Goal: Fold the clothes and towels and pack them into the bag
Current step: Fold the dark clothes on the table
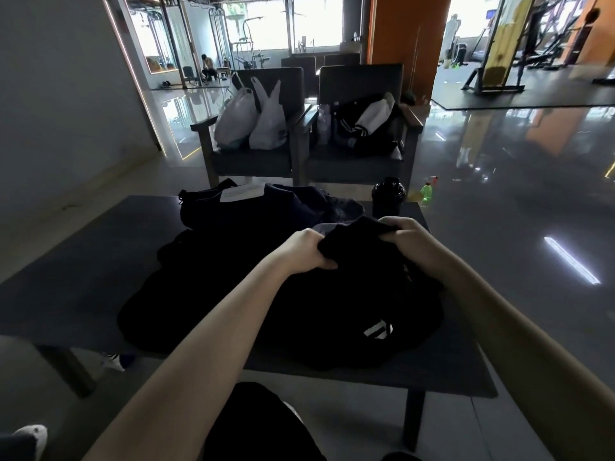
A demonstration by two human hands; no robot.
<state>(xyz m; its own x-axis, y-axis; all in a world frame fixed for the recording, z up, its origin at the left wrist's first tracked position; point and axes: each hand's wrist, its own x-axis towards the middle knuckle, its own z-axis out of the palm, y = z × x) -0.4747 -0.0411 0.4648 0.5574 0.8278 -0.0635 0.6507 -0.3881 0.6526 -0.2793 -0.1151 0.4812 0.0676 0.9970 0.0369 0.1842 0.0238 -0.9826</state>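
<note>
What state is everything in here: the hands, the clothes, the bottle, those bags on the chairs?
Left hand: grips the black garment's bunched edge.
Right hand: grips the same edge.
Black garment: unfolded, heaped on the table, top edge lifted.
Dark bundle with white label: lying behind the garment; too dark to tell whether it is folded.
Black bottle: upright, lid on.
White plastic bags: stuffed, standing on an armchair.
Striped jacket: crumpled on the other armchair.

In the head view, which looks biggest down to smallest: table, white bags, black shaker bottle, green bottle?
1. table
2. white bags
3. black shaker bottle
4. green bottle, but it sits farther away, so its real size is unsure.
</note>
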